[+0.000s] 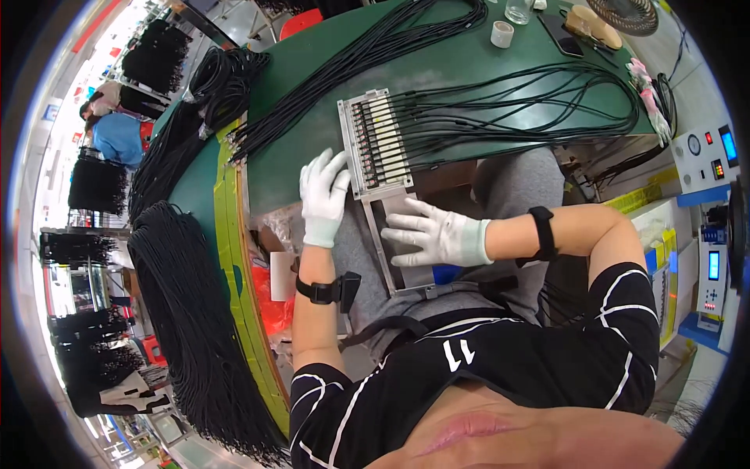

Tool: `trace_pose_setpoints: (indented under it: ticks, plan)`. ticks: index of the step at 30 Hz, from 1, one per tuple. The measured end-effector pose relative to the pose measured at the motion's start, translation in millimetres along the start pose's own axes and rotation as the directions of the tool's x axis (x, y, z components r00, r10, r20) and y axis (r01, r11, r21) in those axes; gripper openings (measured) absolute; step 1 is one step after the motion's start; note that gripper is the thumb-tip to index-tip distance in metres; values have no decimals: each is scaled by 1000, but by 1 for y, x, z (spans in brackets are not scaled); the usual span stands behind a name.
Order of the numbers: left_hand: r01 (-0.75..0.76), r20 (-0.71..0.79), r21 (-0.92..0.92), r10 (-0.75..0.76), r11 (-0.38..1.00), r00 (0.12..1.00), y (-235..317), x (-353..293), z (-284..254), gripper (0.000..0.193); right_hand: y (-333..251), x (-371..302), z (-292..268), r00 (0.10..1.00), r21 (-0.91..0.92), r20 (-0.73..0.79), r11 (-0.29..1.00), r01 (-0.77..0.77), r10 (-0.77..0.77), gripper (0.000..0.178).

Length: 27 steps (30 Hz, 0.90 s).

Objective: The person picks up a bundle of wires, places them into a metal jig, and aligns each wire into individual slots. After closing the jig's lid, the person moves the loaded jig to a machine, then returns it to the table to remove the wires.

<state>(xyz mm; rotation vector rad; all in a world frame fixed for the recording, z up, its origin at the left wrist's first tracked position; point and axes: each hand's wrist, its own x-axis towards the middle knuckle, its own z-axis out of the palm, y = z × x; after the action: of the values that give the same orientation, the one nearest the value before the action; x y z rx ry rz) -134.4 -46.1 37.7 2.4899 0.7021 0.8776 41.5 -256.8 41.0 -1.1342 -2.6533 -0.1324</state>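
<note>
1. At the near edge of the green tabletop (437,70), a metal fixture plate (375,144) is lying with a row of white connectors clamped in it, its lower bare part sticking out past the edge over the person's lap.
2. The left hand (324,195), in a white glove, is resting flat against the plate's left side with fingers spread, gripping nothing.
3. The right hand (433,233), also gloved, is lying open on the plate's bare lower part, fingers stretched out toward the left, holding nothing.
4. Black cables (539,102) are running from the connectors toward the right edge of the tabletop and curving back in a loop.
5. A second bundle of black cables (351,70) is stretching diagonally from the plate's left toward the far edge.
6. A roll of tape (501,34) and a dark phone (561,35) are sitting near the far right corner.
</note>
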Motion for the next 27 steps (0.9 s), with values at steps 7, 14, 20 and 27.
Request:
trace_pose_setpoints:
  ticks: [7, 14, 20, 27]
  plan:
    - [-363, 141, 455, 337, 813, 931, 33, 39, 38, 45, -32, 1, 38, 998, -22, -20, 998, -58, 57, 50]
    - [-289, 242, 460, 195, 840, 951, 27, 43, 48, 44, -30, -2, 4, 973, 92, -217, 994, -53, 72, 47]
    - [153, 74, -574, -135, 804, 988, -30, 36, 26, 38, 11, 31, -67, 810, 515, -427, 844, -146, 401, 47]
    - [182, -115, -778, -421, 602, 900, 23, -26, -4, 34, 127, 47, -57, 549, 955, -149, 265, -137, 822, 48]
